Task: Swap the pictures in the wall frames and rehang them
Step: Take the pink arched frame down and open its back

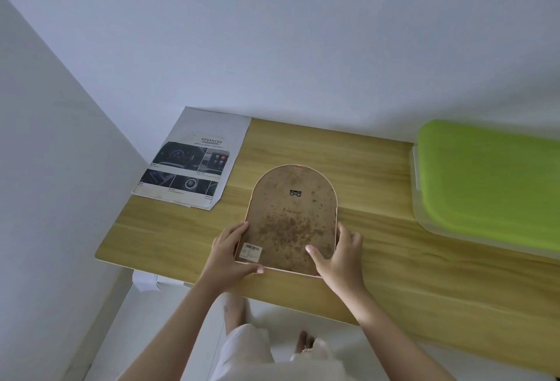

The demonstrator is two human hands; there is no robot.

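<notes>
An arched picture frame (291,217) lies face down on the wooden table (394,244), its stained brown backing board up. A small metal hanger (295,193) sits near the arch and a barcode sticker (250,252) at the near left corner. My left hand (230,255) grips the frame's near left corner, thumb along the bottom edge. My right hand (339,255) grips the near right edge, thumb pressing on the backing board. A printed picture sheet (194,162) with car interior photos lies at the table's far left corner, apart from the frame.
A storage box with a bright green lid (491,180) stands on the table's right side against the wall. White walls close in the table behind and on the left. My legs and the pale floor show below the table's near edge.
</notes>
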